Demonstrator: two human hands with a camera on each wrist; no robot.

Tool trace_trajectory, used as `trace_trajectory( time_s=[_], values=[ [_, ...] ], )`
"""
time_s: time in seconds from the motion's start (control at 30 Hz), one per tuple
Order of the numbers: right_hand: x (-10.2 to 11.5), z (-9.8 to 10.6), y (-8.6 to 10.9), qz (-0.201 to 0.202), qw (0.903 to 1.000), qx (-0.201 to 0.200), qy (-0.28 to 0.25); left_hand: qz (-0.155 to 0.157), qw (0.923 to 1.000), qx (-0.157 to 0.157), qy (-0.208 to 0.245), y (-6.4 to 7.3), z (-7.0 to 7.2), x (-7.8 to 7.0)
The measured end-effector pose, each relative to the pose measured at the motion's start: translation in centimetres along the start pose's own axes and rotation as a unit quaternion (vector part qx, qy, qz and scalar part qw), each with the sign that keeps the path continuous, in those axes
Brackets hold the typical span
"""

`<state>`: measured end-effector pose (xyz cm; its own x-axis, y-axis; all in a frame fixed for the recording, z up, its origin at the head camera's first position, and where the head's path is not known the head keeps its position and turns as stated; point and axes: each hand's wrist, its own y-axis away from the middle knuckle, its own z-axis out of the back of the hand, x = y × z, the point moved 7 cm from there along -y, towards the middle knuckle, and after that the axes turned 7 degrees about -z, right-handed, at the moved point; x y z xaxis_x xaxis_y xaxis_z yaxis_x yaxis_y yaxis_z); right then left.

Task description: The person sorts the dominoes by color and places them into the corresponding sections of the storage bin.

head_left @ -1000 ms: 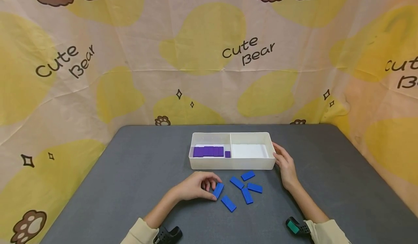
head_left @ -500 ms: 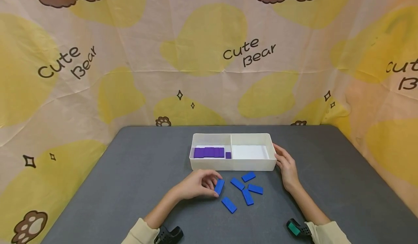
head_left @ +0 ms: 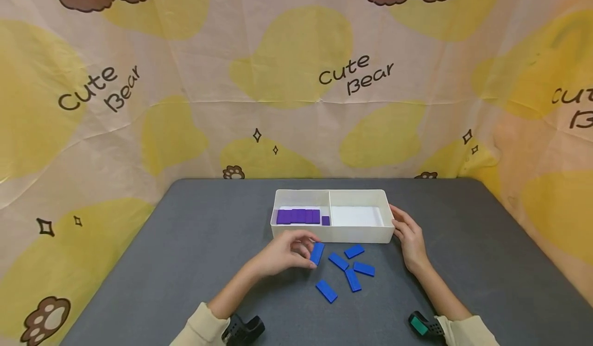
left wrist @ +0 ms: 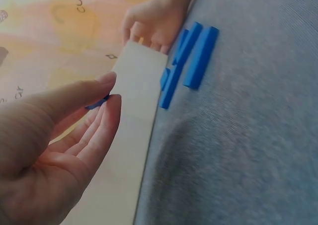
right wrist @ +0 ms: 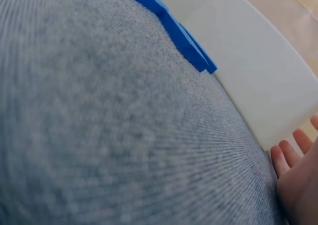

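Observation:
My left hand (head_left: 289,254) pinches a blue rectangular block (head_left: 317,253) between thumb and fingertips, just in front of the white box. In the left wrist view, fingers mostly hide that blue block (left wrist: 98,103). The white two-compartment box (head_left: 333,234) holds purple blocks (head_left: 298,216) side by side in its left compartment, with a small purple piece (head_left: 326,221) beside them. At the box's right end, my right hand (head_left: 412,243) rests its fingers against the wall. The right wrist view catches that hand (right wrist: 300,180) at the box's lower corner.
Several loose blue blocks lie on the grey table in front of the box, among them one block (head_left: 327,291) closest to me and another (head_left: 354,251) near the box. A patterned cloth (head_left: 287,52) hangs behind the table (head_left: 208,222).
My left hand has lifted the blue block and carried it forward, toward the box's front wall. The right hand stays at the box's end, and the loose blocks have not moved.

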<state>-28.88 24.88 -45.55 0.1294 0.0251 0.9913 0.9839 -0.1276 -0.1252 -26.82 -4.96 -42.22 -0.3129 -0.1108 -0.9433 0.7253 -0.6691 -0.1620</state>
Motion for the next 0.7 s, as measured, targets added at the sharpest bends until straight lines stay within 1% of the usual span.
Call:
trace_trajectory(
  time_s=[0.1,0.33,0.43,0.7],
  values=[
    [0.0,0.1,0.0,0.002,1.0,0.002,-0.002,-0.001,1.0,-0.003,0.001,-0.3,0.1,-0.5],
    [0.0,0.3,0.1,0.004,0.9999,-0.002,-0.016,-0.009,0.9996,-0.003,-0.028,-1.2,0.6,-1.4],
    [-0.1,0.4,0.2,0.007,0.9998,0.0,-0.018,-0.012,0.9994,-0.003,-0.031,-1.7,0.6,-1.7],
    [-0.2,0.4,0.2,0.004,0.9999,0.002,-0.011,-0.001,0.999,-0.009,-0.043,-3.3,0.7,-2.2]
  ],
)
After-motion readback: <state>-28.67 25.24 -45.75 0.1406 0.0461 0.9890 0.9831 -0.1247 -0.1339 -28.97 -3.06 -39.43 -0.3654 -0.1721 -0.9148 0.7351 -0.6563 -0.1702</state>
